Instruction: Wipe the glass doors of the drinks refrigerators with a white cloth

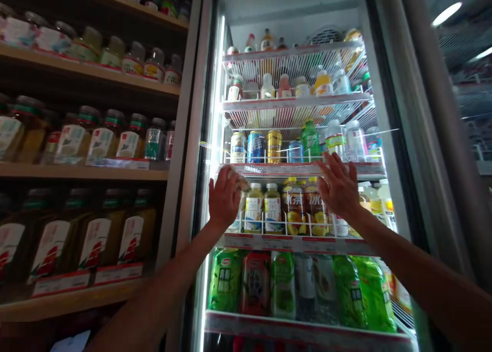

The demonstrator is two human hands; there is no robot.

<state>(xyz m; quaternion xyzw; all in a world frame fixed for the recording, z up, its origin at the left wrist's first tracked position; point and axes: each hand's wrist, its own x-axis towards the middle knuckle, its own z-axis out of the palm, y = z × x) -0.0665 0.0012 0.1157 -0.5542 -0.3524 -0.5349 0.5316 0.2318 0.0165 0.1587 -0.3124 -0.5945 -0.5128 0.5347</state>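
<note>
Left of the left hand, well apart: wood shelves (57, 171), rows of bottles (100, 144). Then left hand (225, 197), raised, fingers curled round a pale crumpled cloth (239, 179), by the look of it. Cloth bunched at the fingertips, right side of that hand, in front of the fridge pane (284, 170). Pane reads as glass, going by streaky reflections. Can't tell pressed on or just off.

Handling, best judgement: cloth light, soft, limp, nothing to break. Hold folded as a pad under flat fingers. Pane likely stiff, smooth, slippery, possibly brittle; spread pressure, avoid fingertip jabs.

Between hands, behind pane: tea bottles (253, 208) at about hand level, cans (274, 147) a little above. Below both hands: green bottles (348, 290).

Right hand (337, 183): raised, fingers spread, palm toward pane, nothing visible in grip. Contact with pane: can't tell.

Right of the right hand: metal frame (430, 152), probably rigid; better to grasp there than on slick glass.
</note>
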